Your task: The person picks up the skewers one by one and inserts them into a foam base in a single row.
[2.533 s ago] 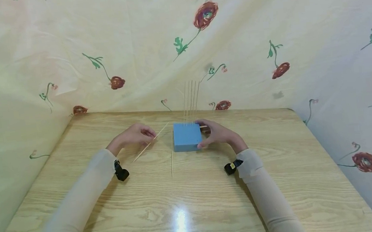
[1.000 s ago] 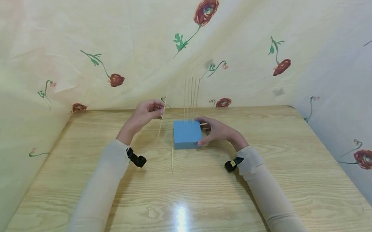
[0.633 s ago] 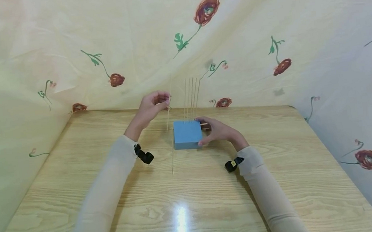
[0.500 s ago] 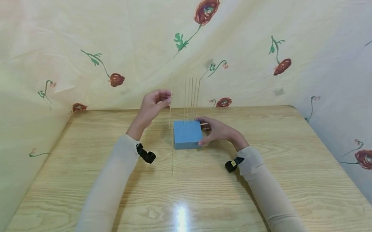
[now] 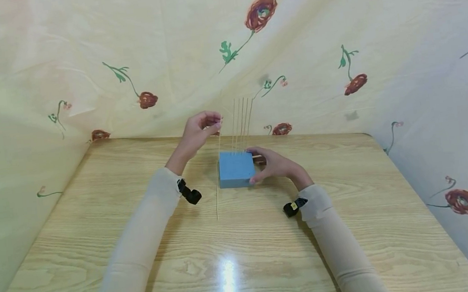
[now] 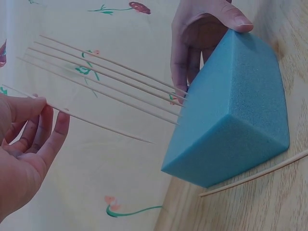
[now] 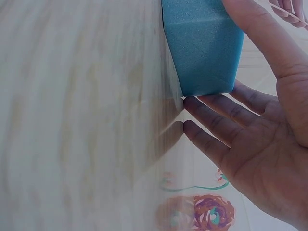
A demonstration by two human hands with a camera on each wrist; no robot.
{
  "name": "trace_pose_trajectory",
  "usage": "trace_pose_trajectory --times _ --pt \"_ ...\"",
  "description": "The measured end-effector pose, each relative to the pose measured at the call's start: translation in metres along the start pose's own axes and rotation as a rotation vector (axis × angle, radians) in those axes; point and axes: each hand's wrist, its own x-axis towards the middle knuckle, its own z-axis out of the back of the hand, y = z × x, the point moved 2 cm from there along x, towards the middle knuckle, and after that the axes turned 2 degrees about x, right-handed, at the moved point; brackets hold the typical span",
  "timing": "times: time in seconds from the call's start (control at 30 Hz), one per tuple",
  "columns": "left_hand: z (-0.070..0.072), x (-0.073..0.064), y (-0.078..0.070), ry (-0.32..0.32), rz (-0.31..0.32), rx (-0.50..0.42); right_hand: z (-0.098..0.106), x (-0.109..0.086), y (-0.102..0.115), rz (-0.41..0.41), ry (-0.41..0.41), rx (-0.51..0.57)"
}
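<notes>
My left hand [image 5: 198,130] pinches a thin wooden skewer [image 6: 96,124] between thumb and fingers. The skewer's pointed end hangs just off the blue foam block [image 5: 236,167], close to its far left corner. Several other skewers [image 6: 113,64] stand upright in a row along the block's far edge. With thumb in front and fingers behind, my right hand [image 5: 273,163] grips the block's right end. In the right wrist view its fingers [image 7: 216,118] lie against the block's side.
A loose skewer [image 5: 217,204] lies on the wooden table [image 5: 186,263] along the block's left side. A short pale stick piece [image 5: 256,156] shows between block and right hand. Behind the table hangs a flowered cloth [image 5: 191,51].
My left hand has carried the skewer up and right toward the block, turning it from slanted to nearly upright. The right hand and block stay in place.
</notes>
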Motion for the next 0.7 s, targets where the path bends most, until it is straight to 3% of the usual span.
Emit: trace_pose_trajectory --times 0.4,0.7 --pt "-0.0031 0.0062 0.0026 0.05 0.011 -0.004 0.0011 0.0 -0.0004 -0.006 -0.008 -0.019" --pt "-0.009 0.0098 0.0 0.029 0.006 -0.025 0.0021 0.0019 -0.0016 -0.011 -0.007 -0.005"
